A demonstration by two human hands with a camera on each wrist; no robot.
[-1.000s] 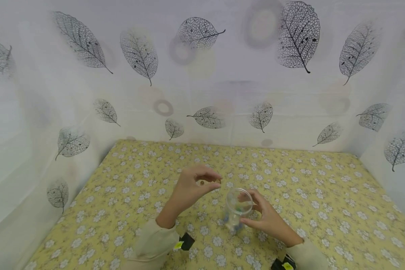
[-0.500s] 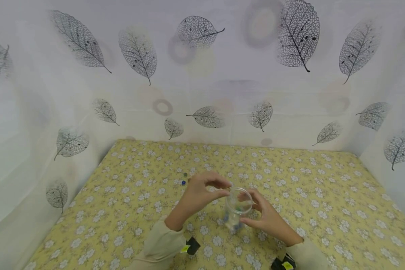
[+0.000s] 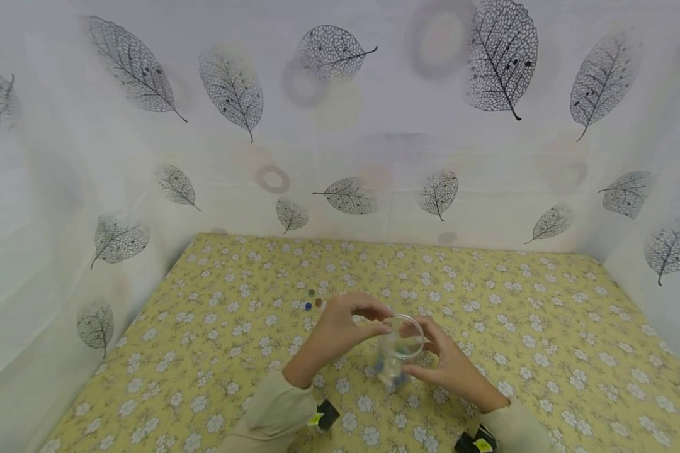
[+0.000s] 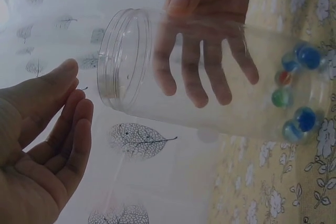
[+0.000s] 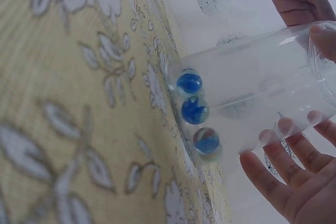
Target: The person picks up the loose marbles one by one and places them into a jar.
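A clear plastic jar (image 3: 395,360) stands upright on the table. My right hand (image 3: 450,371) holds its side, thumb on one side and fingers on the other. At the bottom of the jar lie several glass marbles: blue ones (image 5: 195,110), a green one (image 4: 281,97) and a reddish one (image 4: 284,78). My left hand (image 3: 342,327) is at the jar's open rim (image 4: 113,61), fingers loosely bent, thumb and fingertips slightly apart in the head view. No marble shows between them, though the thumb partly covers the fingertips in the left wrist view.
Three loose marbles lie beyond my left hand: blue (image 3: 308,306), brown (image 3: 318,302) and green (image 3: 311,293). A yellow flowered cloth (image 3: 515,327) covers the table. White leaf-printed curtains (image 3: 396,151) hang behind and at both sides.
My left hand, which pinched a brownish marble a second ago, has moved right to the jar's rim; that marble no longer shows in it. The right hand and jar have stayed put.
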